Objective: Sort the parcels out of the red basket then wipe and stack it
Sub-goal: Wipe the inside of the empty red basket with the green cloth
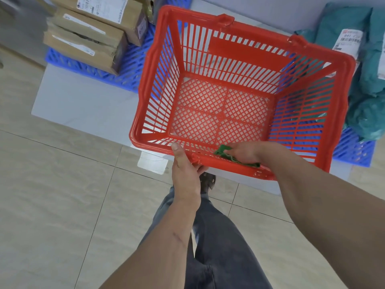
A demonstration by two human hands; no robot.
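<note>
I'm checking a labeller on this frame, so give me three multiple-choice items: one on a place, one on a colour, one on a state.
1. Where are the cardboard boxes?
A. inside the basket
B. on a blue pallet, upper left
C. in the person's arms

2. What colour is the cloth?
A. green
B. white
C. yellow

3. What does the basket hold?
A. several parcels
B. one box
C. no parcels

Key:
1 B: the boxes are stacked on the blue pallet left of the basket.
2 A: the right hand presses a green cloth on the near rim, while the left hand grips that rim.
3 C: the mesh floor shows bare, and the teal bags lie outside on the right.
</note>
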